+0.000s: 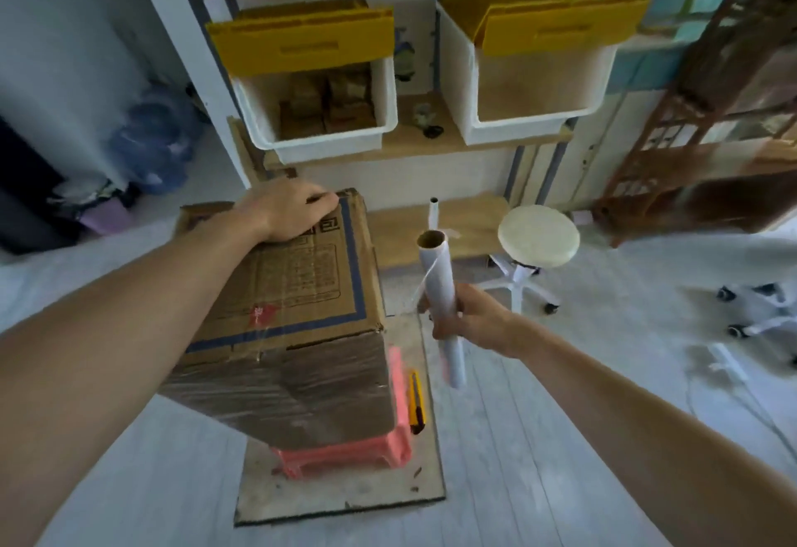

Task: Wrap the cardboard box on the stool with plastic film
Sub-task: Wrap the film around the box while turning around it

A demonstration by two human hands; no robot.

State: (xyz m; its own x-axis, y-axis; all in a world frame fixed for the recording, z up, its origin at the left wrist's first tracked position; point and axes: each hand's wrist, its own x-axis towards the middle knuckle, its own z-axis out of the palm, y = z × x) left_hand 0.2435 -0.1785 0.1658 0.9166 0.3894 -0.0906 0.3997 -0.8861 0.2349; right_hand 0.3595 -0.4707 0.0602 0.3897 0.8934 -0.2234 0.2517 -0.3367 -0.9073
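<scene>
Cardboard box [297, 309] film-glossy, pink stool [345, 456] | left hand [287, 212] flat atop | right hand [468, 318] grips film roll [440, 283]

1 cardboard box [297, 287], 1 pink stool [366, 451], 1 film roll [440, 283] — 2 white bins [319, 123], 1 knife [416, 404].

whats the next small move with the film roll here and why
Probably carry the film roll in the right hand around the far side of the cardboard box, keeping the film taut. The near face already looks covered in film, the printed top face mostly bare, and a strand runs from roll to box. The left hand presses the top, steadying it on the pink stool.
</scene>
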